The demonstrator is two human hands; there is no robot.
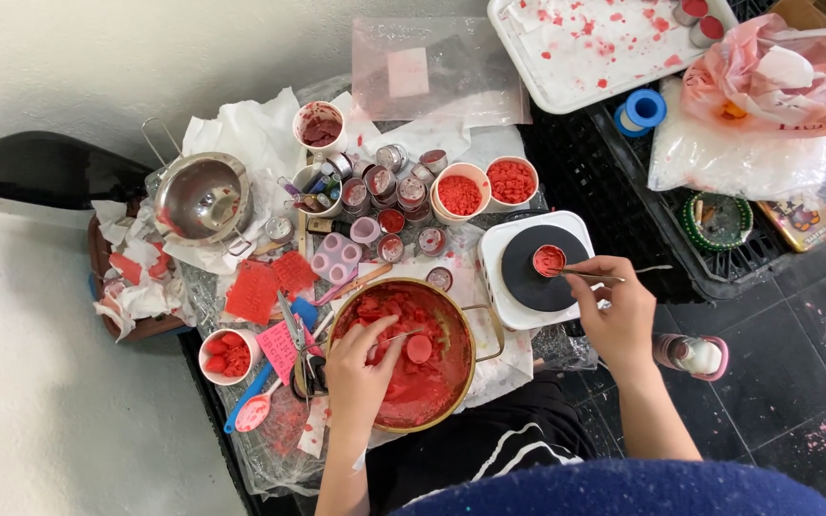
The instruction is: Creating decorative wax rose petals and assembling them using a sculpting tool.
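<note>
- Centrally, a brass-coloured pot (403,355) sits in front of the person, holding a thick layer of red paste with lumps in it.
- The left hand (360,368) reaches over the pot's near-left rim, fingers pinched around a thin stick (402,335) whose tip lies in the paste; a small round cap-like piece (419,348) rests in the paste just beside it.
- The right hand (617,311) is closed on a slim metal tool (593,277), its tip touching a tiny round tin (549,259) filled with red paste.
- That tin stands on the black disc of a small white hotplate (534,271), right of the pot.
- Behind the pot, two white cups (486,187) hold red-orange granules, and a third cup (319,126) holds dark red paste.
- A cluster of small metal tins (396,196) stands between them, some with red filling.
- At the left, a pink bowl (228,355) holds red chunks, and a steel bowl (203,199) carries red smears.
</note>
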